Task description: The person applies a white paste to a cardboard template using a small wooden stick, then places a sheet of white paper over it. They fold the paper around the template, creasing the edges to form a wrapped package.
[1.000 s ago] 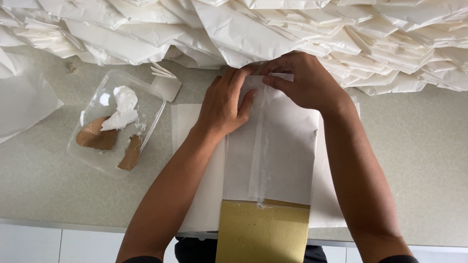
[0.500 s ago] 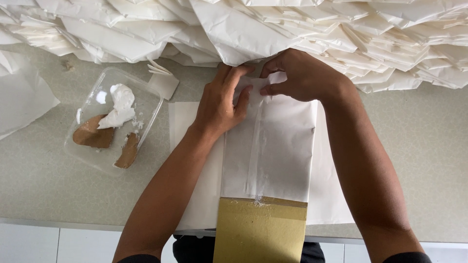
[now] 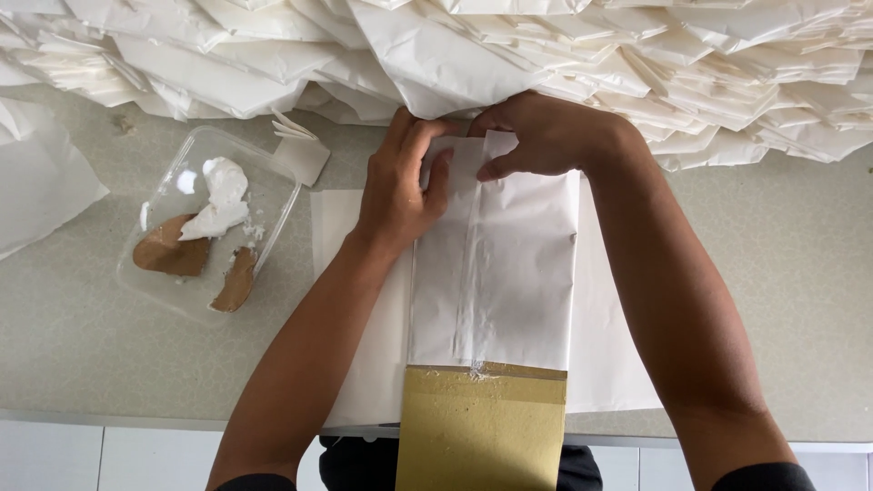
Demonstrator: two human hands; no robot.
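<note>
— Any packages? Labels, screens?
— Only packaging: white paper bag (image 3: 496, 273) flat at centre, around a gold board (image 3: 482, 427); heap of white bags (image 3: 546, 55) behind; clear plastic tub (image 3: 273, 241) left.

One head-worn camera looks steeply down from close above the table (image 3: 800, 300), facing its far edge, forearms entering from the near side.
</note>
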